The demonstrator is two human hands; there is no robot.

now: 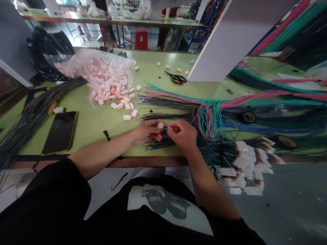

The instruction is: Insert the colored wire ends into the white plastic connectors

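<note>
Between thumb and fingers, my left hand (148,132) holds a white and orange plastic connector housing (160,125). My right hand (183,134) is pinched on a thin dark wire (166,128) at the right side of the housing. Whether the wire's end sits inside the housing is too small to tell. Behind both hands lie bundled dark wires (163,116) and pink and teal wires (178,97), their bare ends toward the left. Loose housings (127,117) are scattered left of my hands, near an open clear plastic bag (102,73) full of them.
A phone (60,132) and a grey wire bundle (28,115) lie at left. Black scissors (176,78) rest near a white post (219,41). Black tape rolls (247,117) are at right. Wired housings (246,163) hang over the front edge. A red stool (141,39) stands beyond.
</note>
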